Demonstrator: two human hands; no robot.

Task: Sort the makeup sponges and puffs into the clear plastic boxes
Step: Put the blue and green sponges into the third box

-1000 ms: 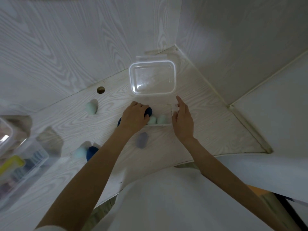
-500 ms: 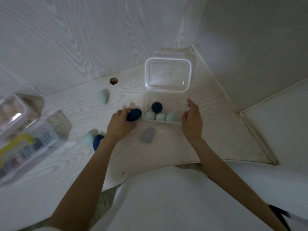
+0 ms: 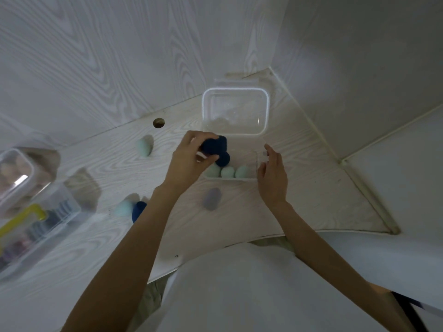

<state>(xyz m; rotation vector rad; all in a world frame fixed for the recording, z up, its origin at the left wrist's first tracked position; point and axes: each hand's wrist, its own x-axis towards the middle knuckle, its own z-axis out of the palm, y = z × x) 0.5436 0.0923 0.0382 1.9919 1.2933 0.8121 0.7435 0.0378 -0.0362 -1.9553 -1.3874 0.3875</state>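
Observation:
My left hand (image 3: 189, 159) grips a dark blue sponge (image 3: 214, 144) and holds it over the left side of a small clear box (image 3: 256, 164). Inside that box lie another dark blue sponge (image 3: 224, 159) and three mint green sponges (image 3: 227, 172). My right hand (image 3: 272, 173) rests against the box's right wall with its fingers apart. The box's open lid (image 3: 262, 111) lies flat behind it. Loose on the table are a grey sponge (image 3: 211, 198), a mint sponge (image 3: 143, 147) far left, and a mint sponge (image 3: 122, 208) beside a dark blue one (image 3: 138, 210).
Two larger clear containers stand at the left edge: one with a yellow handle (image 3: 36, 226) and one holding pale puffs (image 3: 16, 173). A round hole (image 3: 158, 122) is cut in the white wood table. Walls close in behind and to the right.
My left hand picked the dark blue sponge off the table and lifted it right, over the small box. My right hand stayed at the box's right side.

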